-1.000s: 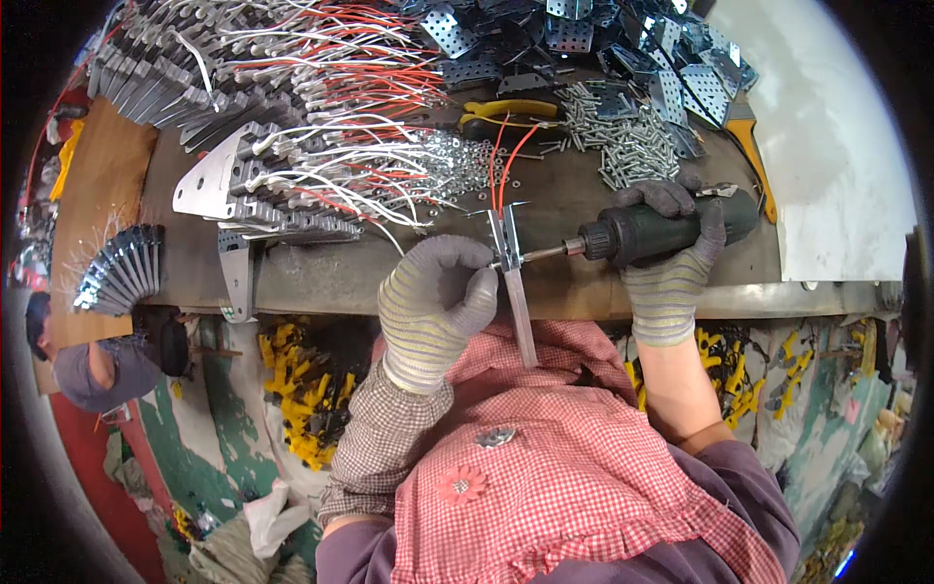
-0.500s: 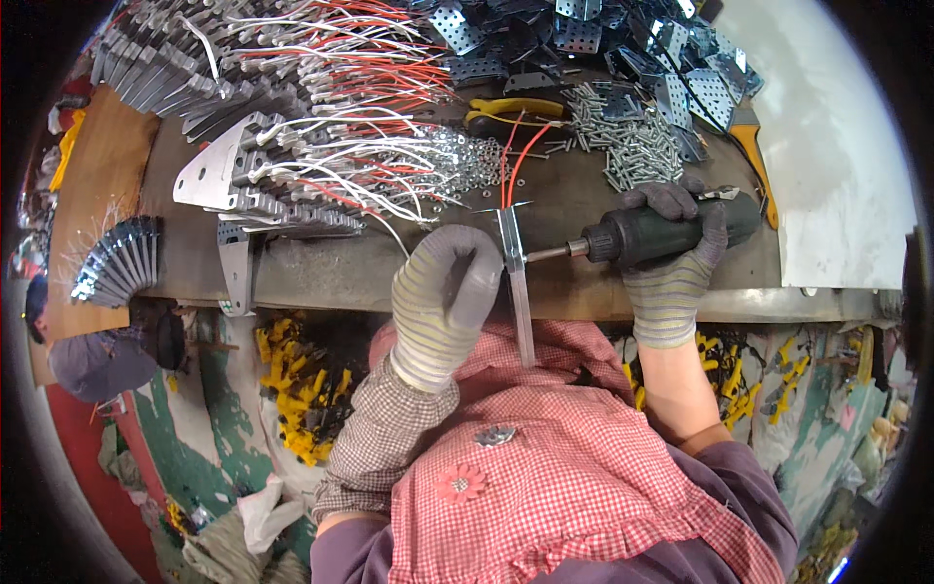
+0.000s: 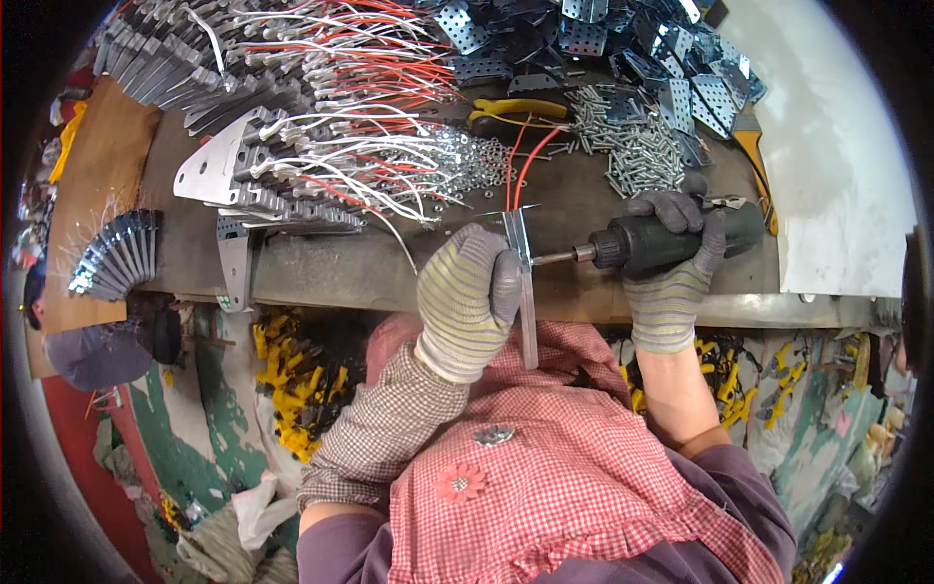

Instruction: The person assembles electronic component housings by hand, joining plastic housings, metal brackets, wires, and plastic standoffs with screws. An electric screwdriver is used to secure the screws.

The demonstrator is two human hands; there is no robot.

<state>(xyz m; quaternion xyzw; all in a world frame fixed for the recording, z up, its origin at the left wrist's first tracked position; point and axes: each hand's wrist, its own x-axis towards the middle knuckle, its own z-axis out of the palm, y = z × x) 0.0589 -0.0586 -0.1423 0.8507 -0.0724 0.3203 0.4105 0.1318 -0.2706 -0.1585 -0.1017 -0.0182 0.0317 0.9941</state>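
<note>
Broadly, with directions read from the centre of the view, the upper half is filled by a dark tabletop point(image 3: 321, 276). Toward eleven o'clock it is covered by a heap of wired grey parts point(image 3: 292, 73), from which white and red leads are trailed. Toward one o'clock a pile of perforated plates point(image 3: 593, 39), dark and glossy, is spread, and toward nine a fan of thin metal pieces point(image 3: 119, 255) is stood in a curved row. At six o'clock a red checked apron point(image 3: 525, 438) is worn by the person.

Between two and three o'clock a dark power driver point(image 3: 664, 241) is seen, its bit pointed toward nine. Its body is gripped by the gloved right hand point(image 3: 671, 277), with the fingers wrapped over it. Near the centre, the gloved left hand point(image 3: 469, 297) is clamped on the left side of a slim metal bar point(image 3: 528, 326). The bar's lower end is carried past the tabletop's edge, and its right side is met by the bit, though exact contact cannot be made out. From its upper end two red wires point(image 3: 526, 173) are extended toward twelve.

Just past twelve, yellow-handled pliers point(image 3: 520, 107) are laid. Loose screws point(image 3: 630, 146) are heaped between one and two o'clock, and small nuts point(image 3: 477, 161) are scattered at twelve.
</note>
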